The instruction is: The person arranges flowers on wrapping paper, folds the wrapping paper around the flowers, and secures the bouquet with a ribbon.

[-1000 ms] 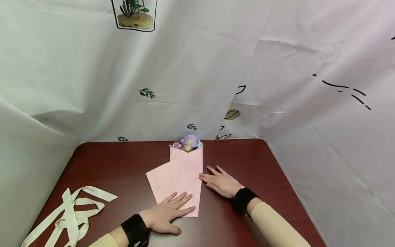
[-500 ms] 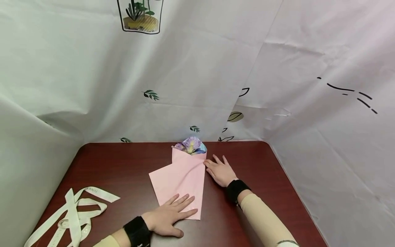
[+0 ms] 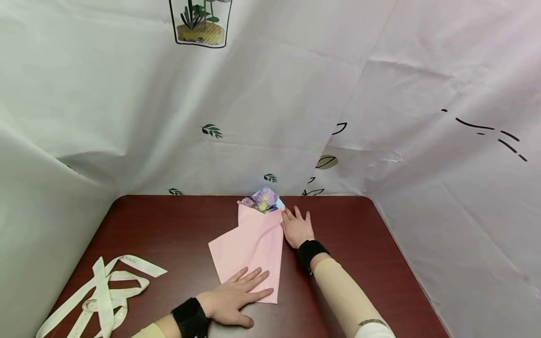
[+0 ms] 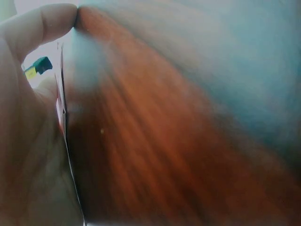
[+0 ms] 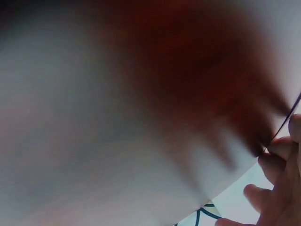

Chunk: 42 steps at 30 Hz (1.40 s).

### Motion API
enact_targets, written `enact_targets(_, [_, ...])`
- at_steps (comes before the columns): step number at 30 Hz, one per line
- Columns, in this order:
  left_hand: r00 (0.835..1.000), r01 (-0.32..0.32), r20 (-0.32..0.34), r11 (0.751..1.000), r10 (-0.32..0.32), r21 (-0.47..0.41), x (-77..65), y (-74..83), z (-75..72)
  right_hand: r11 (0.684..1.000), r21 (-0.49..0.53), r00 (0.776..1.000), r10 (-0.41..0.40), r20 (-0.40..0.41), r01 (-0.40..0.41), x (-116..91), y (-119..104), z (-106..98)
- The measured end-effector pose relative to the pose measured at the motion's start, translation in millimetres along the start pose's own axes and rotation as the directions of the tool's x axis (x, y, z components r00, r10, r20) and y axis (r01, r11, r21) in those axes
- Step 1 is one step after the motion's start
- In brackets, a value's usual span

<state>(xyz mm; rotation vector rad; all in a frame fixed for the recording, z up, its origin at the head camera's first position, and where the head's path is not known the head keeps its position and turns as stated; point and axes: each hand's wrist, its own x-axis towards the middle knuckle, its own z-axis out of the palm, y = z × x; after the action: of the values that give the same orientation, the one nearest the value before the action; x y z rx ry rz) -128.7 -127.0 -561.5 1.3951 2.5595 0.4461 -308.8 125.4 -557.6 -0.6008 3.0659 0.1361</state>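
Pink wrapping paper [image 3: 249, 244] lies folded on the table around a small bunch of purple flowers [image 3: 265, 200], whose blooms show at the top. My left hand [image 3: 236, 298] rests flat with spread fingers on the lower part of the paper. At the upper right edge, just below the blooms, the fingertips of my right hand [image 3: 297, 228] touch the paper, fingers extended. In the left wrist view, the left hand [image 4: 28, 117] lies along the paper's thin edge. The right wrist view shows the right hand's fingers [image 5: 275, 167] at the lower right.
A loosely looped white ribbon [image 3: 101, 291] with printed lettering lies on the left of the dark red-brown table [image 3: 169, 220]. A pale patterned cloth [image 3: 270, 94] hangs behind the table and along both sides.
My right hand has slid up along the paper's right edge, from its middle to near the blooms. The paper there has creased. My left hand stays on the lower part.
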Motion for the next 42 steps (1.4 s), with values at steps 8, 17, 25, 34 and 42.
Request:
enact_targets(8, [1.000,0.008,-0.007,1.000,-0.008,-0.016,1.6,0.5,-1.5,0.994,-0.059,0.995,0.097,0.020,-0.095,14,-8,-1])
enact_targets(17, [1.000,0.006,-0.019,0.999,-0.007,-0.054,2.4,-5.1,0.0,0.995,-0.098,0.998,-0.016,-0.057,0.011,-32,-44,-6])
enact_targets(25, [0.999,0.044,-0.007,0.999,-0.044,-0.026,-2.9,-4.5,-4.9,0.974,0.075,0.976,-0.217,0.033,0.214,-102,-73,-8])
enact_targets(34, [0.999,0.033,-0.009,0.999,-0.033,-0.020,-3.4,-2.7,-3.2,0.980,0.067,0.982,-0.188,0.001,0.188,-70,-48,18])
enact_targets(42, [1.000,0.013,-0.002,1.000,-0.013,-0.026,0.8,0.7,3.1,0.987,0.152,0.995,-0.059,0.075,0.047,-28,-16,8])
